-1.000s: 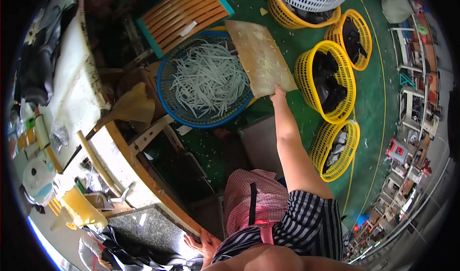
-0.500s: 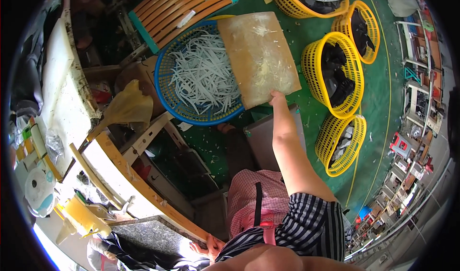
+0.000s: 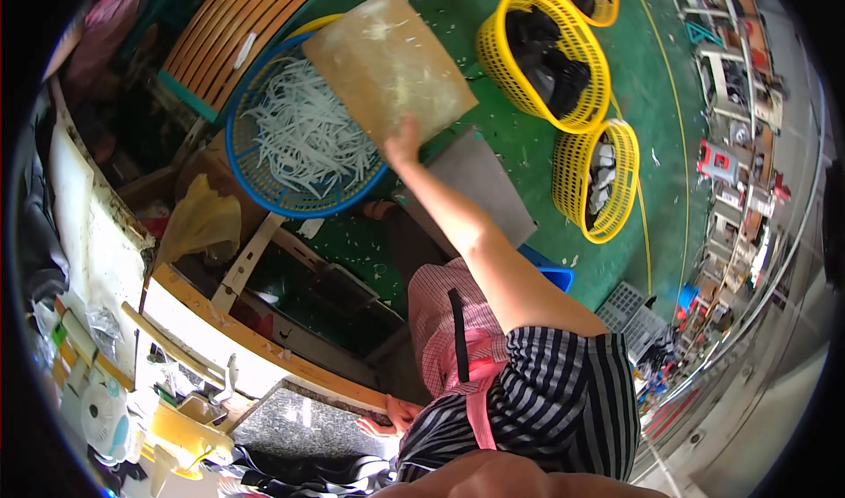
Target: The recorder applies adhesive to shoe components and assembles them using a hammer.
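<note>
My right arm reaches away from me, with my right hand (image 3: 404, 142) at the near edge of a worn, tan rectangular board (image 3: 394, 67). Motion smears its fingers, which lie over the board's top near the corner. The board slants across the right part of a round blue plastic basket (image 3: 236, 159). Inside this basket is a tangled heap of thin whitish strips (image 3: 308, 128); the board hides some of it. Low in the picture, my left hand (image 3: 396, 417) rests with fingers stretched out by the wooden edge of a worktable (image 3: 264, 344), holding nothing.
To the right, yellow baskets (image 3: 606, 102) hold dark pieces on the green floor. A slatted wooden bench (image 3: 231, 36) stands beyond the blue basket. Nearer me is a flat grey panel (image 3: 475, 186). A yellowish sheet (image 3: 201, 221) hangs by the table. Pinkish clothing (image 3: 110, 23) shows far left.
The whole view has turned and shifted, so the basket and board sit further left. My right hand has slid along the board's near edge toward its left corner. My left hand stays by the table.
</note>
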Tool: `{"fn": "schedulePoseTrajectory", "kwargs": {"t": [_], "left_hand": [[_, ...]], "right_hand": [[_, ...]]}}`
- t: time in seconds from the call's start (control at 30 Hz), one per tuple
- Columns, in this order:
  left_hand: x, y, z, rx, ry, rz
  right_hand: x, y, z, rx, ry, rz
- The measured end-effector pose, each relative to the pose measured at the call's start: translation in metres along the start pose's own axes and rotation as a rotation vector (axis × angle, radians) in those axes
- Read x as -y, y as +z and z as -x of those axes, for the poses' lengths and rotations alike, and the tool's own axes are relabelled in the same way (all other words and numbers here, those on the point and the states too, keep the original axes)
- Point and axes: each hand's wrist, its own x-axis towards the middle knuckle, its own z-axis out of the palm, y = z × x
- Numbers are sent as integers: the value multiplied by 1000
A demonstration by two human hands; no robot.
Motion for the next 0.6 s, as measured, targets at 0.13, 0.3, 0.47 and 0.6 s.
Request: {"fn": "schedulePoseTrajectory", "kwargs": {"t": [0.13, 0.3, 0.47, 0.6], "left_hand": [[-10, -12, 12, -81, 2, 54], [-12, -34, 22, -128, 181, 94], [-12, -36, 32, -51, 165, 88], [4, -40, 43, -109, 176, 145]], "right_hand": [[82, -97, 77, 440, -5, -490], [67, -209, 181, 694, 190, -591], [8, -324, 243, 1058, 16, -466], [16, -382, 245, 1236, -40, -462]]}}
